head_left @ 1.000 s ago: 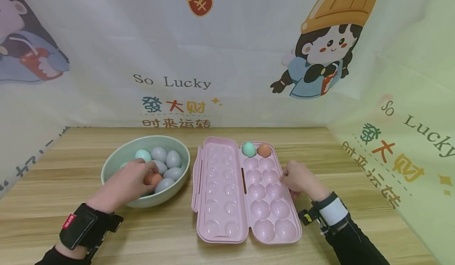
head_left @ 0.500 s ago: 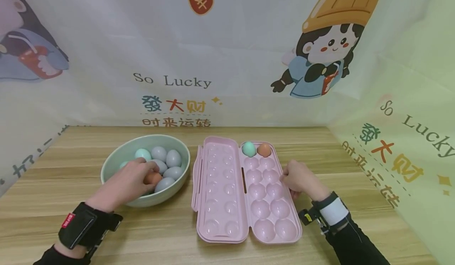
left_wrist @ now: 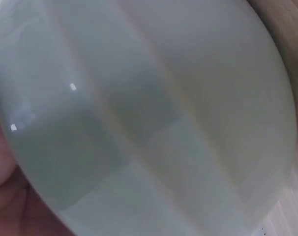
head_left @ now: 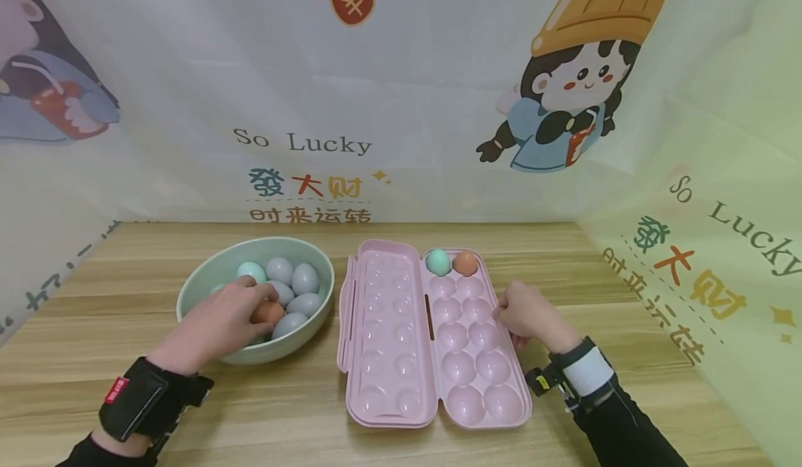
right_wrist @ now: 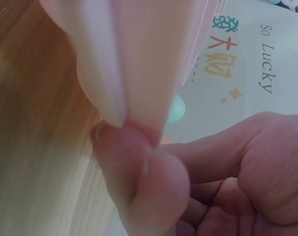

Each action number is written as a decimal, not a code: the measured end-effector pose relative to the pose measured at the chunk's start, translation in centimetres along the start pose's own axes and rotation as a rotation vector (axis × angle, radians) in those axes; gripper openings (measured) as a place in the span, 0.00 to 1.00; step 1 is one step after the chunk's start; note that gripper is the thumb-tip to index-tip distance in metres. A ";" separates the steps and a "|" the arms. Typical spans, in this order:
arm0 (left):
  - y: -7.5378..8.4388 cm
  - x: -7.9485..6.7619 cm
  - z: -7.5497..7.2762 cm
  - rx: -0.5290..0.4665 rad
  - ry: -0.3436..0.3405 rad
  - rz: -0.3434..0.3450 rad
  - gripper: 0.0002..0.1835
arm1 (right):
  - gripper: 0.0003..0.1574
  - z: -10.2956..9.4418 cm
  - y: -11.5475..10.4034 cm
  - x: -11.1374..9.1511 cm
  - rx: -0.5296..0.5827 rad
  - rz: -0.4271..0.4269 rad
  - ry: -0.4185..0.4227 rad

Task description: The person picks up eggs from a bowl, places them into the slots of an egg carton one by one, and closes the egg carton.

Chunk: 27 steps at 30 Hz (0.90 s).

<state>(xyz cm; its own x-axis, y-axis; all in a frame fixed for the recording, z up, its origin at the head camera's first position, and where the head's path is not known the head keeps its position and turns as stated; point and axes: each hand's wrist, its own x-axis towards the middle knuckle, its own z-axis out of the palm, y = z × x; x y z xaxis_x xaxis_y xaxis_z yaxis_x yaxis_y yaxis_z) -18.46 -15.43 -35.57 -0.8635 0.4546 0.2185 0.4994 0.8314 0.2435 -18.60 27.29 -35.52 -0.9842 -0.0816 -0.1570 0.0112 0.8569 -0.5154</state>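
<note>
Two eggs in carton far end, ten cups unfilled; left hand pinching brown egg in bowl, right hand gripping carton.

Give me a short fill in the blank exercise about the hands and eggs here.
1. Inside the green bowl, the left hand holds a ____ egg.
2. The right hand grips the egg carton, which is coloured ____.
3. The number of eggs sitting in the egg carton is ____.
4. The English words printed on the backdrop read "So ____".

Missing words: brown; pink; two; Lucky.
</note>
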 end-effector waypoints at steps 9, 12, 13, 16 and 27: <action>0.2 0.0 -0.2 -0.019 -0.019 -0.033 0.17 | 0.14 0.1 0.0 0.0 0.001 0.003 0.002; 0.3 -0.1 -0.3 -0.023 -0.001 -0.022 0.18 | 0.14 0.1 0.0 0.0 0.004 0.002 0.003; 0.4 -0.1 -0.4 -0.022 0.007 -0.018 0.19 | 0.14 0.1 0.0 0.0 0.005 0.000 0.003; 0.5 -0.1 -0.5 -0.022 0.033 0.001 0.19 | 0.14 0.1 0.0 0.0 0.002 -0.005 0.006; 0.9 -0.1 -1.0 -0.037 0.097 0.017 0.20 | 0.15 0.1 0.0 0.0 0.000 -0.020 0.013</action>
<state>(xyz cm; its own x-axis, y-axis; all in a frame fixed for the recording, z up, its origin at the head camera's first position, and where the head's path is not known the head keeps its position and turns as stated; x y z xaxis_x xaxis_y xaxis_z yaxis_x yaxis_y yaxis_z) -17.90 -15.06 -34.47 -0.8450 0.4336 0.3131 0.5173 0.8110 0.2731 -18.56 27.29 -35.61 -0.9865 -0.0917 -0.1355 -0.0083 0.8551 -0.5184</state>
